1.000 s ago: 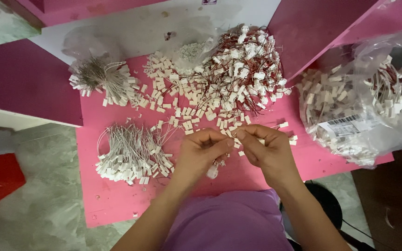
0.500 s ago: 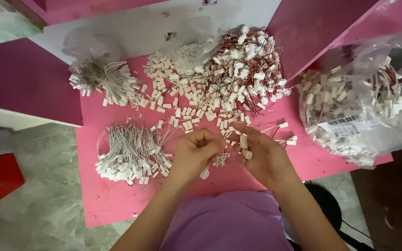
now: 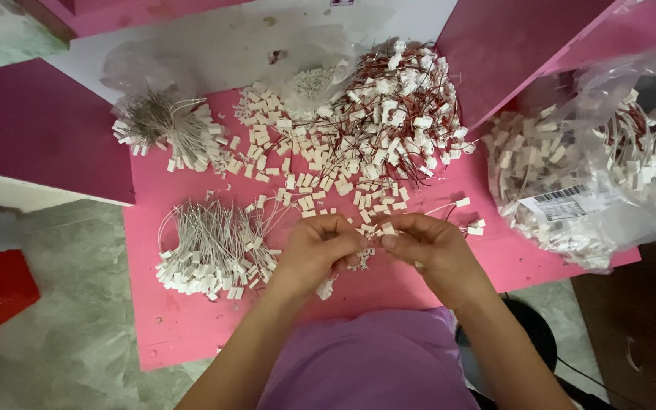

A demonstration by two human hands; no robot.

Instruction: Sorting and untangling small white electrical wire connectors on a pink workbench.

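Near the front edge of the pink surface (image 3: 191,334), both hands, left hand (image 3: 314,254) and right hand (image 3: 427,247), pinch a small white plastic connector with thin wire leads (image 3: 364,244) between their fingertips. Best held close, clear of the loose pile of white connectors with red wires (image 3: 373,129).

Clear plastic bag (image 3: 594,163) at right edge of the pink table (image 3: 191,334), bulging, crumpled, filled with small white connectors on red wires. White rectangular label (image 3: 567,203) with black barcode stuck on its lower front. Second clear bag (image 3: 214,57), mostly flat and crumpled, lies at top centre-left on the white surface.
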